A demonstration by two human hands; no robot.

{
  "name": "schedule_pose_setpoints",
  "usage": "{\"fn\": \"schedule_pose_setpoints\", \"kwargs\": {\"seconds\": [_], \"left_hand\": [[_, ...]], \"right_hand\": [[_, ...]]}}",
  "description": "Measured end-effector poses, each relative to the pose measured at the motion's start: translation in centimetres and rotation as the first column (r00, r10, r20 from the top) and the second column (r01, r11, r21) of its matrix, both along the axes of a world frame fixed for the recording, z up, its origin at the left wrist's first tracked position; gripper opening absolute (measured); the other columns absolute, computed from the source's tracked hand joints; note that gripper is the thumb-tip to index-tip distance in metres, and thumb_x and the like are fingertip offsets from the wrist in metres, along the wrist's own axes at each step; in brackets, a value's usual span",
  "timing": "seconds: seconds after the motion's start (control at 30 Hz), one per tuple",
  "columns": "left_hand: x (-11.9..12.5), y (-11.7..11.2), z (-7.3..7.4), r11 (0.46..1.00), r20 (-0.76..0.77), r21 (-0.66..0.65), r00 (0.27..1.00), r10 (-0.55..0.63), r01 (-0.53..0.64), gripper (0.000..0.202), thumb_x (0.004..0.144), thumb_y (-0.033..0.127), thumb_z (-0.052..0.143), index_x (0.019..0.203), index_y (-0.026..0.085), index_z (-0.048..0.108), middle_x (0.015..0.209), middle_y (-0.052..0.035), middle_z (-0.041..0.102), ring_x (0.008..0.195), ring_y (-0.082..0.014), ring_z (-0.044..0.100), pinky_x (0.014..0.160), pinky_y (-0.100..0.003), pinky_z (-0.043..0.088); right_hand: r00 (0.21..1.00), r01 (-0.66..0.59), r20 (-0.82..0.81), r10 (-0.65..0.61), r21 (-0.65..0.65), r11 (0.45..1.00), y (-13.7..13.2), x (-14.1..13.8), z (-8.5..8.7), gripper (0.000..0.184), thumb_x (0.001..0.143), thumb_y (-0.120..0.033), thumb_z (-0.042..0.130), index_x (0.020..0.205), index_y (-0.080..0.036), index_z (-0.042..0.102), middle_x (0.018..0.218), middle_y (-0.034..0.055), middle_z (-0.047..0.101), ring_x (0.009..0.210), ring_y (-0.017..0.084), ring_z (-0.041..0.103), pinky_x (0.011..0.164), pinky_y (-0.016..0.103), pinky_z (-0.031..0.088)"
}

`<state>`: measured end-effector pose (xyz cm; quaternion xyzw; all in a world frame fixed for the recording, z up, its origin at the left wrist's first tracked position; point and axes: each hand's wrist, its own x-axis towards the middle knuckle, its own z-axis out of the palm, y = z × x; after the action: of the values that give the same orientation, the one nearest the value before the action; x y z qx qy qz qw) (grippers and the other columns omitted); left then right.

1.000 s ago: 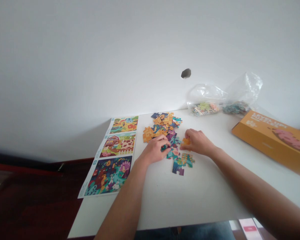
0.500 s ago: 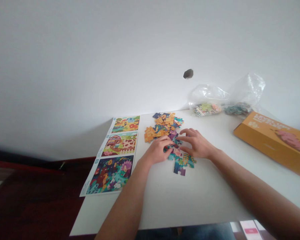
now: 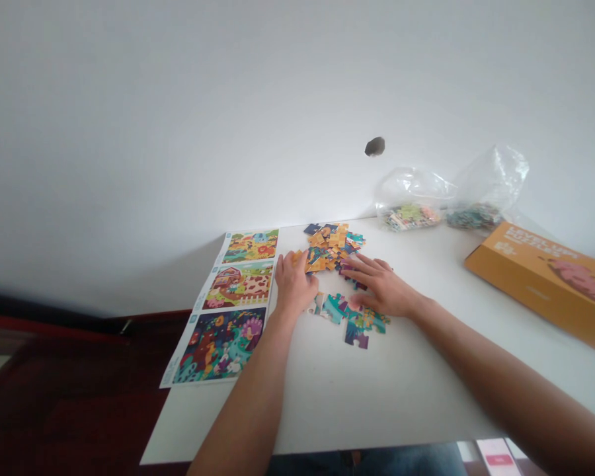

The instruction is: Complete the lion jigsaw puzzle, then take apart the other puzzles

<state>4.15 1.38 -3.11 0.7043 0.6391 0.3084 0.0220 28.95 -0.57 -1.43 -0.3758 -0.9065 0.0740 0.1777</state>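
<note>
**Jigsaw puzzle pieces** [image 3: 327, 248]: printed card, matt faces, smooth, cut edges.

**Picture sheet** [image 3: 240, 287]: thin printed paper or card, smooth, low sheen, white margins.

**Tabletop** [image 3: 377, 396]: white laminate or painted board, smooth, faint sheen.

**Clear plastic bag** [image 3: 411, 195]: thin film, glossy, crinkled.

**Second clear plastic bag** [image 3: 493, 178]: same thin glossy film, more loosely crumpled.

**Box** [image 3: 540, 284]: orange printed cardboard, smooth, satin finish.

**Wall** [image 3: 178, 132]: white paint, smooth, matt, with one small dark rough mark [image 3: 375, 147].
</note>
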Motion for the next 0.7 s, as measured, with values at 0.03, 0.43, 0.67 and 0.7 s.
{"fn": "schedule_pose_setpoints", "kwargs": {"seconds": [0.03,0.43,0.67,0.7], "left_hand": [[-0.1,0.2,-0.4,0.999,0.021,-0.037,1.000,-0.001,0.002,0.060,0.071,0.016,0.065,0.131,0.019,0.059,0.137,-0.0163,0.050,0.133,-0.0395,0.039,0.113,-0.058,0.030],[0.4,0.5,-0.9,0.952,0.144,0.002,0.942,-0.304,0.307,0.051,0.078,0.008,0.058,0.129,0.019,0.060,0.128,-0.0112,0.060,0.121,-0.0264,0.054,0.109,-0.043,0.044],[1.5,0.0,-0.9,0.851,0.158,0.002,0.840,-0.519,0.525,0.048,0.085,0.013,0.058,0.132,0.023,0.059,0.137,-0.0073,0.058,0.128,-0.0223,0.052,0.112,-0.041,0.042],[1.6,-0.1,-0.8,0.842,0.178,0.000,0.828,-0.531,0.540,0.047,0.086,0.013,0.057,0.131,0.023,0.060,0.137,-0.0070,0.058,0.128,-0.0217,0.052,0.112,-0.041,0.042]], "right_hand": [[1.000,-0.015,0.007,0.015,-0.005,1.000,-0.1,-0.3,-0.1,0.050,0.092,-0.047,0.056,0.137,-0.026,0.052,0.152,0.0100,0.041,0.140,0.035,0.034,0.105,0.056,0.034],[0.982,0.164,-0.109,-0.153,0.093,0.982,0.3,-0.4,-0.3,0.030,0.092,-0.029,0.054,0.119,-0.022,0.063,0.129,0.0127,0.060,0.122,0.028,0.051,0.102,0.047,0.039],[0.982,0.191,-0.012,-0.190,0.077,0.979,0.4,-1.0,-0.9,0.047,0.093,-0.036,0.054,0.139,-0.026,0.048,0.147,0.0110,0.046,0.135,0.032,0.039,0.106,0.054,0.034],[0.979,0.203,-0.019,-0.202,0.083,0.976,0.5,-1.0,-0.9,0.045,0.093,-0.036,0.054,0.136,-0.025,0.051,0.144,0.0108,0.050,0.131,0.031,0.043,0.105,0.052,0.035]]}}
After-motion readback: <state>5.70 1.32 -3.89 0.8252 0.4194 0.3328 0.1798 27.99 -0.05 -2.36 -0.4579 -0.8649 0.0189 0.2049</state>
